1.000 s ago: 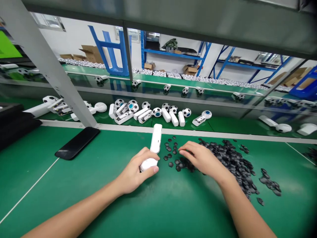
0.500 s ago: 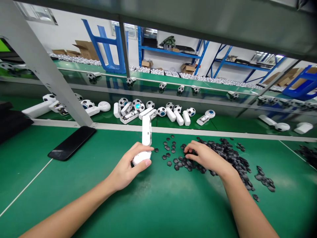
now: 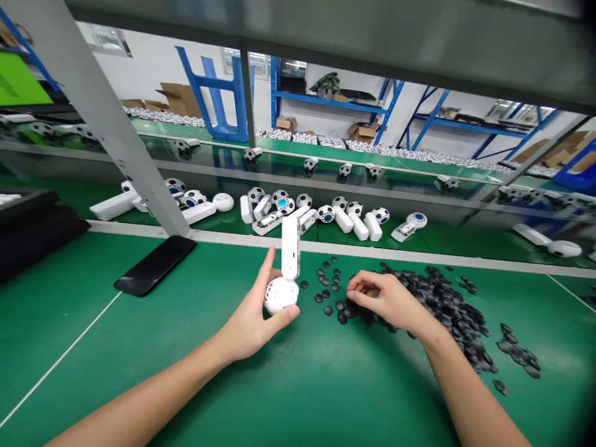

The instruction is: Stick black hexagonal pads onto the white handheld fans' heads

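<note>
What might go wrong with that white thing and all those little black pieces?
The left hand holds the round white head with one finger lifted off, and the long white handle stands up, so it might tip and drop. The right hand is beside the loose black hexagon pieces, which could get bumped and scatter.

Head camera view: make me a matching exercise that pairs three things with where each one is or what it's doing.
Things:
1. left hand
2. right hand
3. black smartphone

Places or states:
A. lying on the green mat, to the left of both hands
B. curled at the edge of the black hexagonal pieces
C. holding a white device with its long body upright

Right pairs: 1-C, 2-B, 3-A
</note>
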`<action>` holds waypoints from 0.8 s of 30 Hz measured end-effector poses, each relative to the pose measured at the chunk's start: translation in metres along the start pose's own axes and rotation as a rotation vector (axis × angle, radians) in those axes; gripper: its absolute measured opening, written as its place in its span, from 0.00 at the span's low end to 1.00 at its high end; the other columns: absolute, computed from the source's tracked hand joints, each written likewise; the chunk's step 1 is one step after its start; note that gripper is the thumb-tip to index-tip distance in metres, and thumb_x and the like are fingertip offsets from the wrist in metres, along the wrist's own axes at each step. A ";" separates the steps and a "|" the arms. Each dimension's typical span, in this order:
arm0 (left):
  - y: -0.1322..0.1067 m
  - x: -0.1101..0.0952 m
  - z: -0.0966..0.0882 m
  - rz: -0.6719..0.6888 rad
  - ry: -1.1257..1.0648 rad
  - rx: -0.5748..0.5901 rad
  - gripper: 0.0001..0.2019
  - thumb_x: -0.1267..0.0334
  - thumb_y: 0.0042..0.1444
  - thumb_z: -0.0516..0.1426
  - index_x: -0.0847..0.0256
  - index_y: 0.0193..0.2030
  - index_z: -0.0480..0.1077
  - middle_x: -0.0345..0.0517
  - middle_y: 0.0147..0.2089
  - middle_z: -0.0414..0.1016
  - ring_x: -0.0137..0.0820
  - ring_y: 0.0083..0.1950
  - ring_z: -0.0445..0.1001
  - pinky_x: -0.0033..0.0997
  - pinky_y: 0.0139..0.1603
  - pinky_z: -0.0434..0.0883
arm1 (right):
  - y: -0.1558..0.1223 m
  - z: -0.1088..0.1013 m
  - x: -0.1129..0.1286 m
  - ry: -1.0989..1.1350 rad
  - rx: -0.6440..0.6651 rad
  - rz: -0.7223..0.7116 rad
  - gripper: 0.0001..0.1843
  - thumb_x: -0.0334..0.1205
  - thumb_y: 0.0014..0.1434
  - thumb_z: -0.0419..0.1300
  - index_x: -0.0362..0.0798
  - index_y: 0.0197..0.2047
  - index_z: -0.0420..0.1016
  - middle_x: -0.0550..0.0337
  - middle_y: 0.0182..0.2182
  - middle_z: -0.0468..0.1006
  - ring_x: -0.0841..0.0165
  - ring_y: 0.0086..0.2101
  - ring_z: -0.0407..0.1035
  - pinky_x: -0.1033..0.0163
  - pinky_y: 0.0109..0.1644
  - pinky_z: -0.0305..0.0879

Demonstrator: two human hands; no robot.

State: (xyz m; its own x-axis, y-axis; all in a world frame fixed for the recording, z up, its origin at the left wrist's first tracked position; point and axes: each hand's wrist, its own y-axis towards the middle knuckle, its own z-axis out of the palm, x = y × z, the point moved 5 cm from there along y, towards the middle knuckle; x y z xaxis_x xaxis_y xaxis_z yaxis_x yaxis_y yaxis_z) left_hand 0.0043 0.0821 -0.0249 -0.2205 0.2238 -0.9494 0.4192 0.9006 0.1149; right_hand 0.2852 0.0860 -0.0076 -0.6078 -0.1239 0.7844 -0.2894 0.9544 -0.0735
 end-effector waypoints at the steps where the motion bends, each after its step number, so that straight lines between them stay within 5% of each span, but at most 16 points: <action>1: 0.000 0.000 0.003 -0.001 -0.024 0.008 0.45 0.52 0.65 0.62 0.49 0.79 0.38 0.53 0.65 0.67 0.42 0.54 0.72 0.39 0.56 0.68 | 0.000 0.006 0.003 0.074 0.012 0.017 0.11 0.50 0.64 0.66 0.52 0.42 0.81 0.58 0.37 0.85 0.62 0.36 0.78 0.61 0.38 0.72; 3: -0.001 -0.002 0.008 -0.016 -0.034 0.042 0.34 0.53 0.64 0.62 0.54 0.73 0.56 0.51 0.60 0.71 0.42 0.54 0.73 0.39 0.55 0.68 | 0.000 0.022 0.010 0.221 0.049 0.044 0.15 0.51 0.61 0.70 0.51 0.46 0.83 0.56 0.41 0.87 0.59 0.41 0.81 0.60 0.43 0.75; 5: -0.002 -0.005 0.013 -0.025 -0.007 0.081 0.26 0.55 0.63 0.63 0.56 0.65 0.63 0.49 0.55 0.73 0.42 0.52 0.73 0.38 0.54 0.69 | -0.002 0.038 0.019 0.360 0.074 0.046 0.16 0.50 0.60 0.71 0.50 0.47 0.84 0.54 0.42 0.87 0.59 0.42 0.82 0.60 0.45 0.77; 12: -0.006 -0.016 0.023 0.092 0.039 0.132 0.26 0.65 0.60 0.63 0.53 0.64 0.63 0.48 0.58 0.72 0.41 0.56 0.73 0.39 0.57 0.70 | -0.007 0.079 0.038 0.655 0.075 0.073 0.16 0.49 0.61 0.71 0.46 0.33 0.76 0.59 0.27 0.84 0.69 0.27 0.79 0.68 0.31 0.74; 24: -0.008 -0.017 0.030 0.111 0.074 0.192 0.27 0.70 0.59 0.62 0.55 0.64 0.62 0.49 0.56 0.69 0.41 0.56 0.72 0.43 0.59 0.70 | -0.002 0.097 0.026 0.645 0.092 0.177 0.21 0.52 0.53 0.76 0.44 0.28 0.74 0.60 0.20 0.79 0.71 0.20 0.73 0.69 0.25 0.71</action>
State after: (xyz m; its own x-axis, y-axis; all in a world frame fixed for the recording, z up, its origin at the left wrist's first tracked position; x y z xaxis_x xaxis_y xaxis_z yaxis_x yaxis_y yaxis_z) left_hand 0.0309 0.0606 -0.0184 -0.2245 0.3503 -0.9093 0.6026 0.7832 0.1530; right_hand 0.1988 0.0543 -0.0468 -0.0966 0.2471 0.9642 -0.3055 0.9146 -0.2650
